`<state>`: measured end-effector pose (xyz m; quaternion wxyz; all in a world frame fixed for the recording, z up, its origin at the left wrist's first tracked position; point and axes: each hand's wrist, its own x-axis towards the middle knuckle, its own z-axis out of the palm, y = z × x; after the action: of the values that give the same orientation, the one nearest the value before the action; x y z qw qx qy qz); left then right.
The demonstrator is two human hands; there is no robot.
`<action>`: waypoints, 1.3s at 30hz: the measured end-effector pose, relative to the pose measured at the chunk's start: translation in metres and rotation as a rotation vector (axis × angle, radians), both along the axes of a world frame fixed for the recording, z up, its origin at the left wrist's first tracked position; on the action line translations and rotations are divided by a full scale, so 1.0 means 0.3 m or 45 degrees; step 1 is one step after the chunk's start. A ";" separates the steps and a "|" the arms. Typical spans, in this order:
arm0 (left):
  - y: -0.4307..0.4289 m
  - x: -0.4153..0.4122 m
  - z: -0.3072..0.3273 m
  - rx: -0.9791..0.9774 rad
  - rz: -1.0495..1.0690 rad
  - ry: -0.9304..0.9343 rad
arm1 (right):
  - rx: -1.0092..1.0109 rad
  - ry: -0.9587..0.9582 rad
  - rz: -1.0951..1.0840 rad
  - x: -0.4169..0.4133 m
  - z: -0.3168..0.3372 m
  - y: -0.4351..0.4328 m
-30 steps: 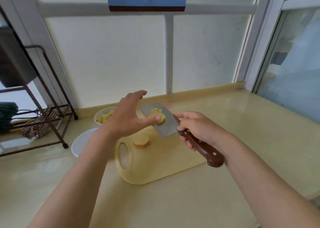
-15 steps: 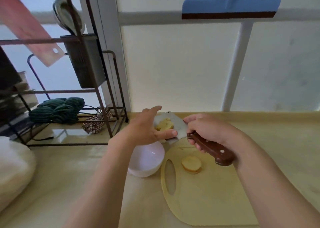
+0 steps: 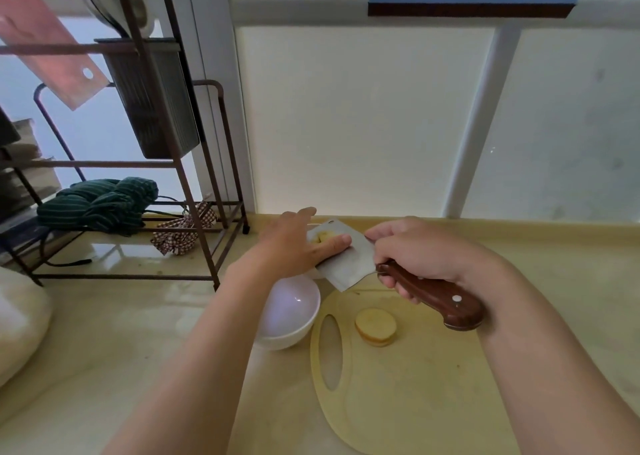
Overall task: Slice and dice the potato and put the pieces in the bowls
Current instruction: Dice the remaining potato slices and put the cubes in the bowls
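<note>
— What's in the bowls?

— The white bowl just left of centre shows only its bare white inside. It stands on the surface, touching the left edge of the cutting board. A second bowl sits farther back, almost wholly hidden under my left hand and the blade. I see only a sliver of rim and cannot tell what it holds.

— Where's the potato?

— In two places. A small heap of diced pieces lies on the flat of the cleaver, a little above centre. A round potato chunk rests on the board, beside its oval grip hole.

— And your hands?

— My right hand is wrapped round the cleaver's brown wooden handle, with the blade held nearly flat and pointing left. My left hand reaches in from the lower left, fingers straight and together. The thumb lies across the blade, right beside the diced pieces.

— Anything else that holds things?

— A dark basket hangs on the metal rack at upper left. Its contents are out of my sight.
</note>
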<state>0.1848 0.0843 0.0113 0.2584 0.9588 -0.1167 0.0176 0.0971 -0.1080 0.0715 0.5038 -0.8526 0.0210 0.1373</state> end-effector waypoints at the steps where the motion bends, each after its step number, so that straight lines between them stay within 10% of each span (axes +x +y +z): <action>1: 0.001 0.002 -0.002 -0.027 0.005 0.014 | -0.003 -0.001 0.008 -0.004 0.006 -0.004; 32: 0.033 0.015 -0.015 -0.339 0.327 0.115 | -0.074 -0.013 0.089 -0.075 0.125 -0.154; 39: 0.039 0.002 0.014 -0.717 0.457 0.059 | -0.112 -0.016 0.087 -0.074 0.124 -0.157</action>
<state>0.1855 0.0959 0.0155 0.5085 0.8552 0.0695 0.0727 0.0747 -0.1550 0.1088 0.4609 -0.8750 -0.0051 0.1482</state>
